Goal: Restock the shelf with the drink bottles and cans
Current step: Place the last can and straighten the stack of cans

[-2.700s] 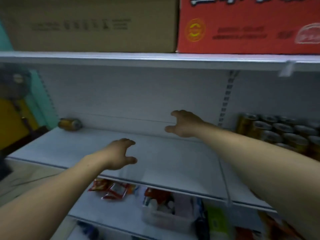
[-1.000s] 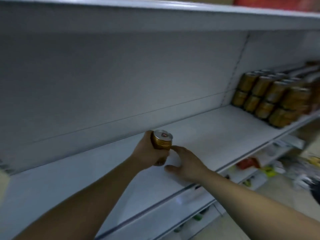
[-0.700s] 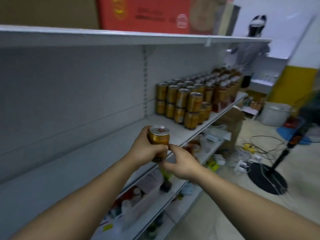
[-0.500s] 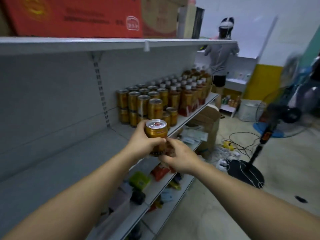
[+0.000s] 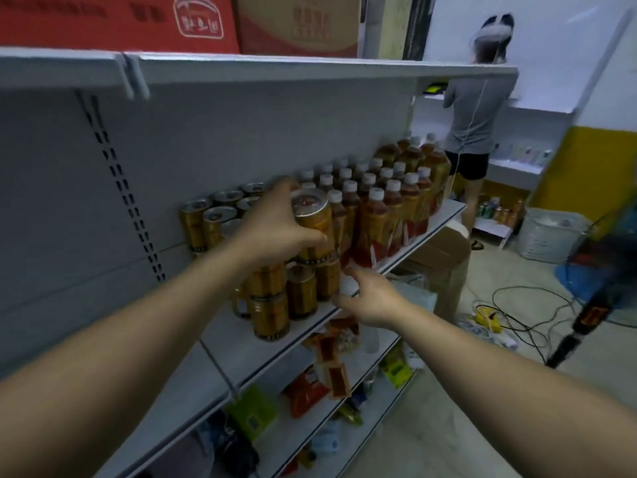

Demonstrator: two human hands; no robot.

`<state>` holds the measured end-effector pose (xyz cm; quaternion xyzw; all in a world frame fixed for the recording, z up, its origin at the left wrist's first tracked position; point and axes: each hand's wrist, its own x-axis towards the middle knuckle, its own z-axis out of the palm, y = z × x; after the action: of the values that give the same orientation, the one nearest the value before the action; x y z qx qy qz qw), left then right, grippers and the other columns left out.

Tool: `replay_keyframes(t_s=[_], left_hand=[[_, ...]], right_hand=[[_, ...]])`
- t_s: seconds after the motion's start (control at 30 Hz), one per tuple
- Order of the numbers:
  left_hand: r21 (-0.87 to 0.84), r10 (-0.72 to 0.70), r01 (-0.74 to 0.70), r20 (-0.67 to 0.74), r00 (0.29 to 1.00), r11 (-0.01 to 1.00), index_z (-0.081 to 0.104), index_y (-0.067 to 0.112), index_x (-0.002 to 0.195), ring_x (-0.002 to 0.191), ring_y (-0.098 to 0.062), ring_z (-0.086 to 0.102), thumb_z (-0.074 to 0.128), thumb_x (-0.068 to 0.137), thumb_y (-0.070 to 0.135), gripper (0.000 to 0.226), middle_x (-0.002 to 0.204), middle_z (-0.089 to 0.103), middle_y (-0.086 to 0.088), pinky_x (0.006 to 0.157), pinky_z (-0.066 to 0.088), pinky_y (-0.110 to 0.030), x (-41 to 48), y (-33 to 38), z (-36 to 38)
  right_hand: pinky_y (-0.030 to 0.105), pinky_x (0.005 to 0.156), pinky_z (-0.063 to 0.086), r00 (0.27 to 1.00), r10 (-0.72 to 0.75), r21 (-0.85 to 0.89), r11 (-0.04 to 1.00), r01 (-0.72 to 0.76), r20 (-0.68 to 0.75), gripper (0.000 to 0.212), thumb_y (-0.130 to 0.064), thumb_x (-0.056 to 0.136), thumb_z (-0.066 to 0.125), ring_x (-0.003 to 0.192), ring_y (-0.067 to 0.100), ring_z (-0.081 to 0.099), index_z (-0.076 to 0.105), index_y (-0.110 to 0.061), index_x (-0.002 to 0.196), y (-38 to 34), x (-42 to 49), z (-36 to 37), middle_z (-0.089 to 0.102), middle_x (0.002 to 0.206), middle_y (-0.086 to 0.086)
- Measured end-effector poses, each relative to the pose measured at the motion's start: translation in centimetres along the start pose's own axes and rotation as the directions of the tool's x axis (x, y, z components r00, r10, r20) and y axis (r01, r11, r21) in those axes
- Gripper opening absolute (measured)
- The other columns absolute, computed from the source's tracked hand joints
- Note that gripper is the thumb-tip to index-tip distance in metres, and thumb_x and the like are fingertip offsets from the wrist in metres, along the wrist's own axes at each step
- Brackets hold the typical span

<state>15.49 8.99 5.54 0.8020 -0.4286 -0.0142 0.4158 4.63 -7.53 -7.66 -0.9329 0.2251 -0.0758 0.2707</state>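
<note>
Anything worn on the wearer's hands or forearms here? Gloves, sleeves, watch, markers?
Nothing visible. The left hand and right hand are both bare, no gloves or rings that I can make out. Both forearms are uncovered right down to the frame edge: no sleeves, watch, straps, cables or tracking markers in view.

The can (image 5: 312, 224) I'm holding is glossy gold metal; shelf (image 5: 241, 343) is matt painted metal, bottles (image 5: 375, 229) shiny plastic.
</note>
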Motion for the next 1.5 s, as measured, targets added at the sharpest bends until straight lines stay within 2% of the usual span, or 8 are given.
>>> replay_keyframes(t_s=[0.33, 0.47, 0.63, 0.83, 0.97, 1.13, 1.4, 1.5], left_hand=[[0.460, -0.143, 0.125, 0.004, 0.990, 0.879, 0.044, 0.035, 0.123, 0.109, -0.016, 0.052, 0.070, 0.054, 0.062, 0.079, 0.124, 0.055, 0.008, 0.084, 0.046, -0.039, 2.7, -3.3, 3.0], [0.698, -0.260, 0.171, 0.022, 0.965, 0.695, 0.032, 0.034, 0.138, 0.132, -0.025, 0.028, 0.068, 0.057, 0.067, 0.094, 0.146, 0.031, 0.000, 0.105, 0.030, -0.045, 2.5, -3.4, 3.7], [0.722, -0.496, 0.408, -0.103, 0.862, 0.558, 0.011, 0.051, 0.140, 0.142, -0.026, 0.005, 0.052, 0.057, 0.081, 0.098, 0.156, 0.007, 0.008, 0.110, 0.008, -0.060, 1.7, -2.6, 3.7], [0.710, -0.539, 0.476, -0.160, 0.827, 0.519, 0.008, 0.043, 0.145, 0.144, -0.024, 0.005, 0.046, 0.074, 0.075, 0.087, 0.158, 0.009, 0.004, 0.110, 0.022, -0.052, 1.1, -2.0, 4.4], [0.489, -0.406, 0.491, -0.277, 0.871, 0.721, 0.024, 0.034, 0.145, 0.139, -0.022, 0.024, 0.058, 0.076, 0.066, 0.084, 0.153, 0.026, 0.000, 0.111, 0.025, -0.041, 0.5, -1.6, 3.3], [-0.279, -0.678, 0.620, -0.375, 0.633, 0.733, 0.025, 0.030, 0.147, 0.141, -0.019, 0.022, 0.042, 0.087, 0.062, 0.070, 0.156, 0.019, 0.003, 0.113, 0.025, -0.046, -0.9, -3.6, 4.2], [-0.448, -0.660, 0.489, -0.434, 0.613, 0.749, 0.047, 0.047, 0.083, 0.077, 0.012, 0.048, 0.039, 0.094, 0.052, 0.015, 0.088, 0.048, 0.028, 0.065, 0.039, -0.014, 1.0, -7.7, -0.1], [-0.552, -0.703, 0.457, -0.406, 0.583, 0.697, 0.049, 0.033, 0.127, 0.111, -0.012, 0.051, 0.038, 0.091, 0.059, 0.046, 0.122, 0.053, 0.012, 0.092, 0.036, -0.016, 2.9, -9.5, -1.2]], right_hand=[[0.035, 0.108, 0.027, 0.940, -0.140, -0.288, 0.929, 0.234, 0.311, 0.091, -0.077, 0.079, 0.040, 0.137, 0.026, 0.025, 0.024, -0.022, 0.150, 7.0, 8.8, 2.6, 0.026, 0.153, 0.006], [0.035, 0.102, 0.030, 0.907, -0.306, -0.301, 0.871, 0.389, 0.288, 0.089, -0.079, 0.078, 0.036, 0.130, 0.028, 0.032, 0.034, -0.018, 0.143, 8.7, 10.1, 2.9, 0.037, 0.143, 0.008], [0.039, 0.109, 0.026, 0.884, -0.345, -0.270, 0.861, 0.432, 0.314, 0.089, -0.079, 0.080, 0.032, 0.136, 0.028, 0.024, 0.028, -0.019, 0.146, 9.5, 10.7, 3.4, 0.030, 0.146, 0.009], [0.040, 0.106, 0.032, 0.880, -0.301, -0.209, 0.896, 0.393, 0.367, 0.090, -0.076, 0.078, 0.044, 0.134, 0.030, 0.030, 0.028, -0.017, 0.144, 8.2, 11.1, 2.0, 0.031, 0.146, 0.010], [0.030, 0.103, 0.031, 0.854, -0.516, 0.176, 0.848, 0.499, 0.063, 0.091, -0.073, 0.069, 0.057, 0.132, 0.022, 0.030, 0.029, -0.024, 0.140, 5.6, 11.3, -1.6, 0.031, 0.144, 0.002], [0.040, 0.112, 0.014, 0.769, -0.633, 0.138, 0.773, 0.620, 0.089, 0.115, -0.094, 0.056, 0.035, 0.145, 0.018, 0.001, 0.003, -0.035, 0.149, -1.6, 13.0, -4.4, 0.001, 0.159, -0.004], [0.042, 0.115, 0.013, 0.767, -0.631, 0.002, 0.772, 0.635, 0.119, 0.118, -0.099, 0.055, 0.015, 0.144, 0.021, 0.011, 0.022, -0.030, 0.150, -4.1, 14.9, -5.0, 0.017, 0.158, 0.003], [0.037, 0.112, 0.015, 0.784, -0.613, 0.075, 0.790, 0.609, 0.098, 0.103, -0.091, 0.064, 0.024, 0.143, 0.020, 0.015, 0.028, -0.032, 0.148, -7.4, 17.4, -5.4, 0.021, 0.157, 0.003]])
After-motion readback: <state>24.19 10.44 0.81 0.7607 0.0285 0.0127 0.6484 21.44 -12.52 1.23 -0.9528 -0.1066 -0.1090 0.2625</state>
